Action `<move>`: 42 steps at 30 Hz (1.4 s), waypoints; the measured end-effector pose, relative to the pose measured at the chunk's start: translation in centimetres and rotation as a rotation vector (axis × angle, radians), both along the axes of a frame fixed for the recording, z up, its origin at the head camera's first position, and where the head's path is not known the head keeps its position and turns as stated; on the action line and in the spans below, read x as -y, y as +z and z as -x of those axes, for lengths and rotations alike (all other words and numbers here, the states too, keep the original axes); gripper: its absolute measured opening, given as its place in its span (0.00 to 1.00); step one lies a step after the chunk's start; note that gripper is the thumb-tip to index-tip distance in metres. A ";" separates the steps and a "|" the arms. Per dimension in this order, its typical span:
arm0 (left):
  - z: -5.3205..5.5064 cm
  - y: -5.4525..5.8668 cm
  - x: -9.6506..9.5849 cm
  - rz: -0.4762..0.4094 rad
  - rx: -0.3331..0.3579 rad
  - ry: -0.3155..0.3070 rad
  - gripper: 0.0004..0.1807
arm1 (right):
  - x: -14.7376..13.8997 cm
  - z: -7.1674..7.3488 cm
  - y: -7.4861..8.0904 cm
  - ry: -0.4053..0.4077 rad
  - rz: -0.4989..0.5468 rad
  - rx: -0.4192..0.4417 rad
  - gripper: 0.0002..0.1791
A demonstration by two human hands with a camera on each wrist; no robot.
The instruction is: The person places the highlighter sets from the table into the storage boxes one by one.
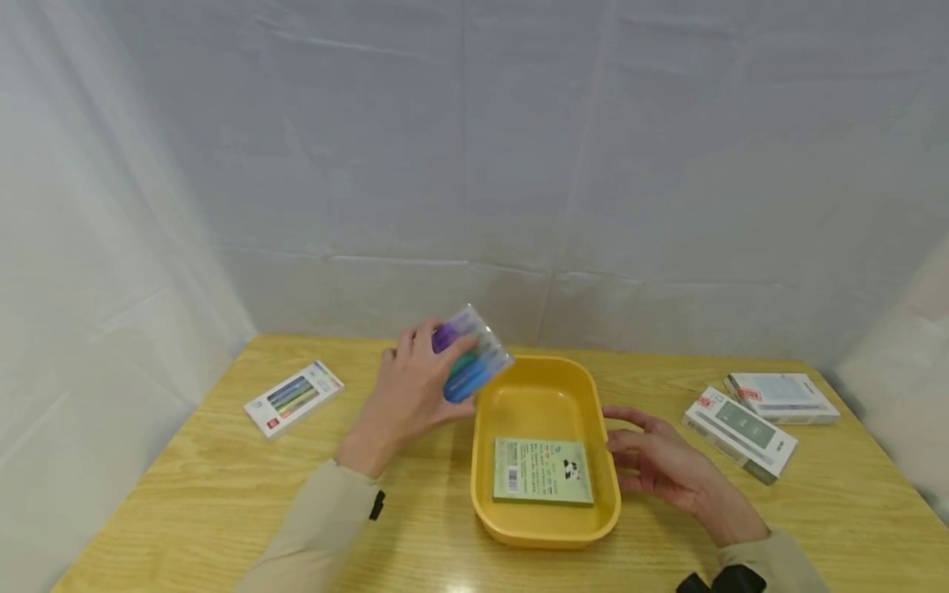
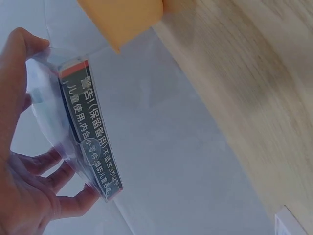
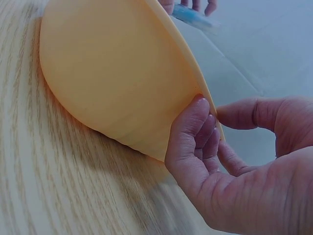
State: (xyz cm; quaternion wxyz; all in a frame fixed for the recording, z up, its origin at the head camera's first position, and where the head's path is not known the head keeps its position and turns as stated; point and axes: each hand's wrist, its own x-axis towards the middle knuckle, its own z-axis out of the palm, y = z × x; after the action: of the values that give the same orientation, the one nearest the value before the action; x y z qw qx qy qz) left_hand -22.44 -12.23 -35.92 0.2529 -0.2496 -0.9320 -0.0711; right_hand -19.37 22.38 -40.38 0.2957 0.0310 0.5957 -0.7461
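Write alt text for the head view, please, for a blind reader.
A left hand holds a clear, colorful pack near a yellow tray, which the right hand touches. A flat green item lies inside the tray; on the wooden table, one white box lies at left, two boxes at right.

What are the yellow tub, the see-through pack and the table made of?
Yellow tub: probably plastic, smooth with a soft sheen; its corners are rounded and its wall shows no grain.
See-through pack: looks like clear, shiny plastic, since purple and blue show through and its edges catch light.
Table: wood, or a wood-look covering, slightly glossy; it has grain lines.
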 end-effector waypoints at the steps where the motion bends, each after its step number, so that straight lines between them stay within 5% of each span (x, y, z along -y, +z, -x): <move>1: 0.1 0.1 -0.2 0.010 -0.008 -0.006 0.43 | 0.0 0.0 0.0 -0.002 0.000 0.001 0.39; 20: 1.2 1.2 -3.7 0.144 -0.097 -0.143 0.48 | 0.0 -0.1 0.0 0.007 0.010 0.001 0.38; 33: 1.4 1.5 -6.3 0.184 -0.114 -0.227 0.41 | -0.1 -0.1 0.1 0.011 0.036 0.000 0.38; 42: 1.4 0.8 -7.5 0.262 -0.045 -0.258 0.41 | 0.0 0.0 0.0 0.021 0.033 0.003 0.38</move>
State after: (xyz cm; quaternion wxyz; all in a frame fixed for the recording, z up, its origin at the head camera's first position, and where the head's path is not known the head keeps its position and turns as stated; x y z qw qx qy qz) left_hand -23.79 -4.74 -35.09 0.2278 -0.3993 -0.8877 0.0247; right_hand -19.37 22.43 -40.38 0.3051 0.0211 0.5832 -0.7526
